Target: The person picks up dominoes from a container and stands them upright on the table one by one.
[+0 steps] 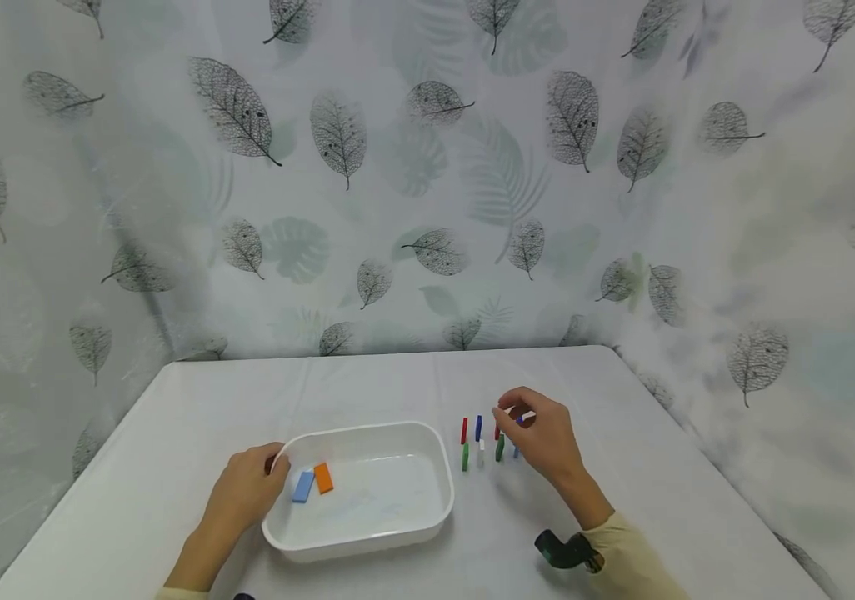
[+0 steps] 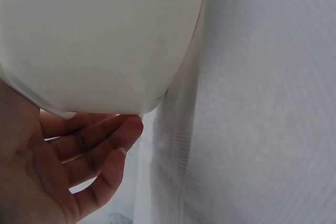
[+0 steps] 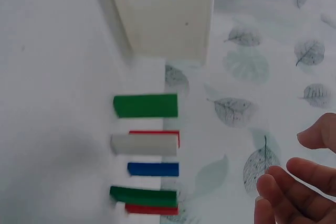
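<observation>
A white plastic tub (image 1: 375, 533) stands on the table with a light blue block (image 1: 303, 487) and an orange block (image 1: 323, 478) lying inside near its left end. My left hand (image 1: 249, 485) holds the tub's left rim; in the left wrist view its fingers (image 2: 97, 145) curl beside the outer wall, the thumb hidden. To the right of the tub, several thin coloured blocks stand upright in two rows, among them a green block (image 3: 146, 106), a white block (image 3: 144, 144) and a blue block (image 3: 153, 169). Over the right end of these rows hovers my right hand (image 1: 543, 429), fingers loosely bent, thumb apart, nothing between them.
A white cloth covers the table (image 1: 367, 387). Leaf-patterned curtains (image 1: 435, 183) enclose it at the back and sides. On the right wrist sits a dark camera mount (image 1: 566, 550), close above the tabletop.
</observation>
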Demonstrator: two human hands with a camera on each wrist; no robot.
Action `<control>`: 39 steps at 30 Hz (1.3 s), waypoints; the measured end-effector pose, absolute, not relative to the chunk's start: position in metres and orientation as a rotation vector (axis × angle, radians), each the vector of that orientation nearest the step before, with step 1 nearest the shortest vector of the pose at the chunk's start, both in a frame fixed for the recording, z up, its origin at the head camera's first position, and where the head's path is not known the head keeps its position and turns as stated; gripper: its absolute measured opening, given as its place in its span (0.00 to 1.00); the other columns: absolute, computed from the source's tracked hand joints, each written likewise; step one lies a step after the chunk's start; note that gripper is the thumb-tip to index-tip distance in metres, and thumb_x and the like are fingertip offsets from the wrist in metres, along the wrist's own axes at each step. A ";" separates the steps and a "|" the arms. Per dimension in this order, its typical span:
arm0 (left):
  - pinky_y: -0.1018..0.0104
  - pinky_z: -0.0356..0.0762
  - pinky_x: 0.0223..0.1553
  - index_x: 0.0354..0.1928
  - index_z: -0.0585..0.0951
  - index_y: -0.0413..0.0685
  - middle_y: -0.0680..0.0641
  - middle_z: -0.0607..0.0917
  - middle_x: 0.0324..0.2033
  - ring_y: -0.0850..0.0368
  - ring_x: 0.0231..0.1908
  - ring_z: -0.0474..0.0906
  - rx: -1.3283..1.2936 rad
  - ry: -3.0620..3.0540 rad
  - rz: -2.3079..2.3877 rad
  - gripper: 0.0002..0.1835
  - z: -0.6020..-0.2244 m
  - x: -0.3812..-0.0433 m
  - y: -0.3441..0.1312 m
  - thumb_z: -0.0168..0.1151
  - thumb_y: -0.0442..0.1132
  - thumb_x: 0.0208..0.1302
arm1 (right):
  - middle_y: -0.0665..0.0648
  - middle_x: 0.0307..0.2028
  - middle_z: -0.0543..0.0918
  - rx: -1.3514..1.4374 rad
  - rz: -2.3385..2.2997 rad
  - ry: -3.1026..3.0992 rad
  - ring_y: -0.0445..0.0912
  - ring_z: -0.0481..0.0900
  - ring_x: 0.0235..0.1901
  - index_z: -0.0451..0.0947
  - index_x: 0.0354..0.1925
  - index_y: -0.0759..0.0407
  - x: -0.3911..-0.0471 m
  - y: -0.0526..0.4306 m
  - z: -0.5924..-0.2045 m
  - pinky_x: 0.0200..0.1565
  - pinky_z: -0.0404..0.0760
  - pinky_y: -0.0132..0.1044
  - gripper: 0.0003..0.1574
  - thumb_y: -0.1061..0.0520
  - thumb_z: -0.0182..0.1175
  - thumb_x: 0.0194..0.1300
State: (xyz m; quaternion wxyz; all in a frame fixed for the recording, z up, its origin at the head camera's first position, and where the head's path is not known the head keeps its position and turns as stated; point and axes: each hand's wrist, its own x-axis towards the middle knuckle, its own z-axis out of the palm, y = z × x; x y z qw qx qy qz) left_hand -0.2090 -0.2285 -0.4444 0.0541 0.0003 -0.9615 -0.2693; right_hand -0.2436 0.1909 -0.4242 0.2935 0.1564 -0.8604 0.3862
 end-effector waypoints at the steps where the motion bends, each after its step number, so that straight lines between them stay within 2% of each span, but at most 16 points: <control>1: 0.52 0.79 0.37 0.55 0.83 0.32 0.47 0.86 0.34 0.51 0.32 0.75 0.002 -2.921 -0.814 0.18 -0.445 -0.209 -0.229 0.56 0.38 0.73 | 0.47 0.34 0.86 0.448 1.028 -2.288 0.43 0.82 0.33 0.86 0.40 0.57 -0.243 0.184 -0.421 0.34 0.85 0.42 0.08 0.60 0.74 0.63; 12: 0.45 0.82 0.44 0.56 0.83 0.31 0.43 0.87 0.38 0.51 0.33 0.76 -0.005 -2.928 -0.825 0.19 -0.444 -0.208 -0.230 0.56 0.38 0.73 | 0.51 0.35 0.86 0.808 1.010 -2.285 0.44 0.83 0.33 0.84 0.42 0.59 -0.238 0.119 -0.392 0.32 0.84 0.42 0.08 0.62 0.72 0.64; 17: 0.52 0.80 0.37 0.55 0.83 0.31 0.46 0.85 0.34 0.51 0.32 0.75 -0.022 -2.919 -0.824 0.18 -0.444 -0.208 -0.231 0.56 0.38 0.73 | 0.51 0.36 0.86 0.927 1.034 -2.297 0.45 0.83 0.34 0.84 0.42 0.58 -0.235 0.090 -0.387 0.34 0.85 0.44 0.08 0.61 0.71 0.65; 21: 0.55 0.76 0.34 0.55 0.83 0.31 0.48 0.84 0.32 0.51 0.32 0.75 -0.028 -2.912 -0.827 0.18 -0.443 -0.208 -0.231 0.56 0.38 0.73 | 0.49 0.36 0.86 0.974 1.037 -2.321 0.43 0.83 0.35 0.84 0.43 0.56 -0.235 0.070 -0.387 0.36 0.84 0.38 0.07 0.60 0.71 0.65; 28: 0.54 0.79 0.36 0.56 0.83 0.31 0.46 0.86 0.35 0.51 0.32 0.75 -0.021 -2.915 -0.843 0.19 -0.443 -0.209 -0.232 0.56 0.38 0.73 | 0.49 0.36 0.86 1.013 0.964 -2.390 0.39 0.81 0.35 0.84 0.43 0.55 -0.235 0.038 -0.389 0.36 0.78 0.26 0.06 0.59 0.69 0.67; 33: 0.54 0.77 0.35 0.56 0.83 0.31 0.47 0.85 0.34 0.52 0.32 0.75 -0.011 -2.931 -0.850 0.19 -0.445 -0.210 -0.232 0.56 0.39 0.73 | 0.49 0.36 0.86 1.042 0.930 -2.455 0.39 0.82 0.35 0.84 0.44 0.55 -0.233 0.019 -0.390 0.33 0.75 0.23 0.07 0.59 0.68 0.66; 39: 0.51 0.80 0.38 0.57 0.83 0.31 0.46 0.86 0.36 0.51 0.33 0.76 -0.008 -2.939 -0.839 0.19 -0.444 -0.209 -0.231 0.56 0.39 0.73 | 0.47 0.35 0.85 1.054 0.902 -2.509 0.38 0.82 0.35 0.85 0.44 0.56 -0.235 0.003 -0.395 0.33 0.74 0.21 0.08 0.59 0.68 0.66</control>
